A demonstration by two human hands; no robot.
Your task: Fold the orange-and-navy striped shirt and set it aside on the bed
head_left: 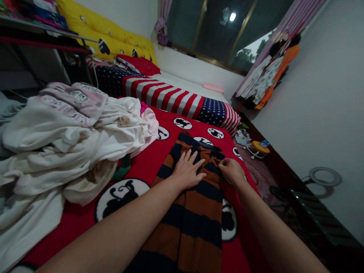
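One open left hand (187, 170) presses flat, fingers spread, near the gathered end of a brown-and-navy striped garment (200, 216). The right hand (231, 170) is curled closed at the garment's side edge, seeming to pinch the fabric between thumb and fingers. The garment lies lengthwise on a red patterned cover (145, 163), just beside a heap of white clothes (122, 125); whether it is trousers or a skirt, I can't tell from where I stand. It looks soft and limp to me, fairly light, nothing fragile, likely to bunch up if pushed about. I'd expect the gathered end to give the surest hold, one corner to each hand, with a flat palm keeping the loose stripes from sliding. Across the room, a flag-patterned bedspread (167, 96) hangs over the bed's side.
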